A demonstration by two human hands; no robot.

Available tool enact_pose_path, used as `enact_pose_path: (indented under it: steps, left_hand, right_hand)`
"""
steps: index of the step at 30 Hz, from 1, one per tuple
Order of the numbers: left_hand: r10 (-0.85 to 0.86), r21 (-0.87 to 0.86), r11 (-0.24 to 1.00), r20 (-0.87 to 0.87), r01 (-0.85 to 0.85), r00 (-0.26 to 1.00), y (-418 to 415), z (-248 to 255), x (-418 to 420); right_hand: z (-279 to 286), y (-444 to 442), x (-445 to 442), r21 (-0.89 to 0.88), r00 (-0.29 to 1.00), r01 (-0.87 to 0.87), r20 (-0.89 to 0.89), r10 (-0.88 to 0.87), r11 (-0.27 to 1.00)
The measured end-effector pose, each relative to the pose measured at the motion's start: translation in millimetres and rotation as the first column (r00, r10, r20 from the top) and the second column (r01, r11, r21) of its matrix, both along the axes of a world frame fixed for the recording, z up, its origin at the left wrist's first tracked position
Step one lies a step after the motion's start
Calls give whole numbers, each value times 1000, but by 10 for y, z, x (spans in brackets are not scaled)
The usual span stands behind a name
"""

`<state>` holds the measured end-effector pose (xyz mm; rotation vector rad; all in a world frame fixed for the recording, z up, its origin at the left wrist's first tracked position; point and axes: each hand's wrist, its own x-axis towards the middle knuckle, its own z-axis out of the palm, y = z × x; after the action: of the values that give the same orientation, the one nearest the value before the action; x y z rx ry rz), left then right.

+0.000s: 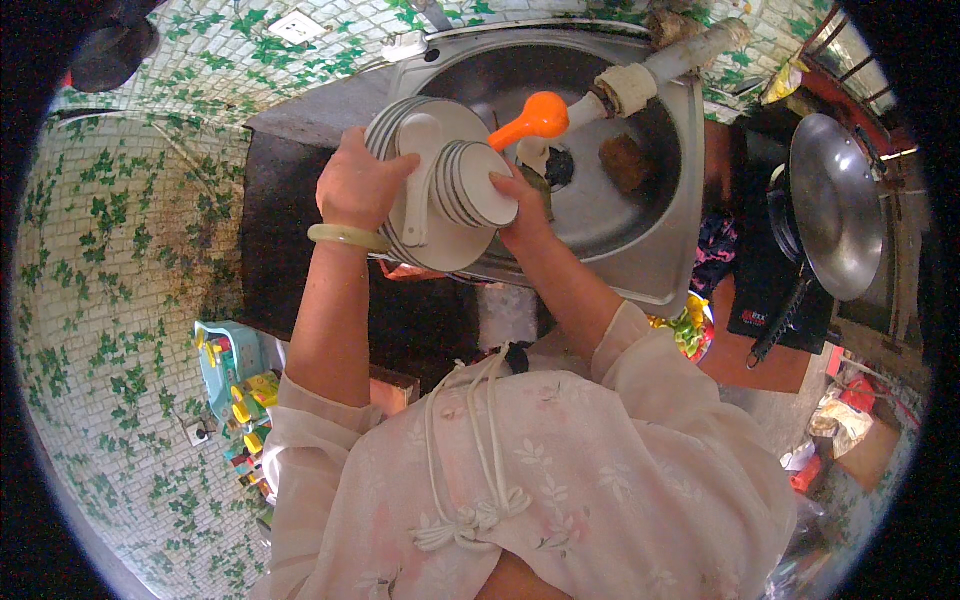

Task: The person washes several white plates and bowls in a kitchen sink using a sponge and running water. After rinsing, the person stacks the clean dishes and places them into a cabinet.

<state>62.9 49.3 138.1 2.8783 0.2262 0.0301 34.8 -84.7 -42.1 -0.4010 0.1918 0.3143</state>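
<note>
My left hand grips the left edge of a stack of white plates with dark rims, its thumb over a white spoon lying on the top plate. Beside the spoon, several small white dishes lie nested and tilted on the plates. My right hand holds these from the right, its thumb on the top one. An orange ladle or spoon sticks out beyond the small dishes, over the steel sink; its lower end is hidden. A pale bangle is on my left wrist.
A brown sponge or scrubber lies in the sink near the drain. A thick pale pipe reaches over the basin. At the right stand a steel wok and a bowl of cut vegetables. A light-blue basket is at lower left.
</note>
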Motion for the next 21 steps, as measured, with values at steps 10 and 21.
enact_pose_path:
  steps: [10,21]
  left_hand:
    - [4,-19,1000,9,-3,1000,27,-38,23]
    - [-15,-4,1000,34,15,999,26,-45,12]
  right_hand:
    - [-18,35,7,57,997,21,-75,-16,998]
    - [-88,65,18,52,997,27,-73,-24,998]
